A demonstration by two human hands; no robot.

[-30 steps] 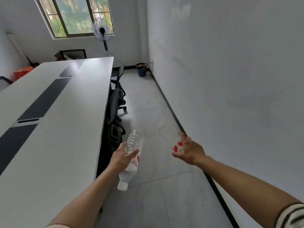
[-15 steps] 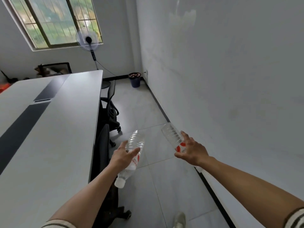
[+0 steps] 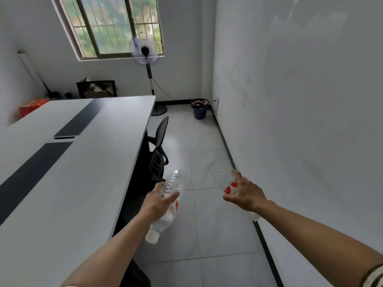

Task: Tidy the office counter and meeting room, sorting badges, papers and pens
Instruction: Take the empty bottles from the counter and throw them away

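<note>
from the head camera, the left hand [image 3: 159,200] has its fingers closed around the middle of a clear plastic bottle [image 3: 169,201], which is held upside down with the white cap pointing to the floor. the right hand [image 3: 245,193] has its fingers wrapped on a second clear bottle [image 3: 222,176], near its red label, with the bottom end pointing up and forward. both bottles look empty, and they are held apart from each other, above the tiled floor [image 3: 205,224].

i judge that the step in hand is to carry the two bottles to the dark waste bin [image 3: 199,108], which stands in the far corner just beside the right wall [image 3: 300,121]. to do it well, keep both grips firm on the ribbed bodies, because thin plastic can slip or crush, and let them go only when each one is right over the bin opening. no badges, papers or pens can be seen in this view.

for moving, the free way is the floor between the long white table [image 3: 87,172] and the wall. the table edge and a black chair [image 3: 158,150] pushed under it stand on the left side, and the chair back leans a little into the path. a standing fan [image 3: 146,59] is near the bin, with its cable going to the wall, so the feet should keep away from it.
</note>
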